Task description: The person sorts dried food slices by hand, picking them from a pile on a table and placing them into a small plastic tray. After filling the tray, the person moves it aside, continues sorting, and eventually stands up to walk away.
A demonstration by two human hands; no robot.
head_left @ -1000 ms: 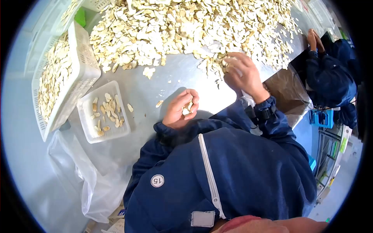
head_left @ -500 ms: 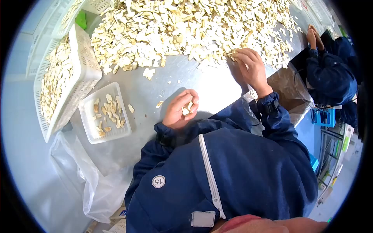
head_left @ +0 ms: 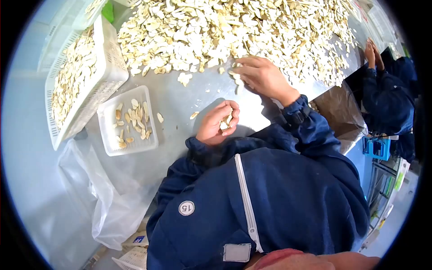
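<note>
A wide heap of pale dried mushroom slices [head_left: 216, 31] covers the far part of the metal table [head_left: 175, 117]. My left hand [head_left: 218, 122], palm turned up close to my jacket, is curled around a few mushroom slices [head_left: 226, 119]. My right hand [head_left: 266, 80] is at the heap's near edge, back upward, fingers bent around a few slices [head_left: 237, 78] at the fingertips; part of the grip is hidden. Left of my left hand, a small white plastic tray [head_left: 152, 128] holds several browner slices [head_left: 137, 118].
At the left stands a large white perforated basket [head_left: 109, 56] full of slices. A clear plastic bag [head_left: 117, 202] hangs at the table's near left edge. To the right are a lined box [head_left: 344, 112] and another person [head_left: 387, 99] with hands together. Scattered slices lie mid-table.
My right hand has moved left along the heap's near edge, with slices at its fingertips. My left hand still holds its slices. The whole view has shifted slightly.
</note>
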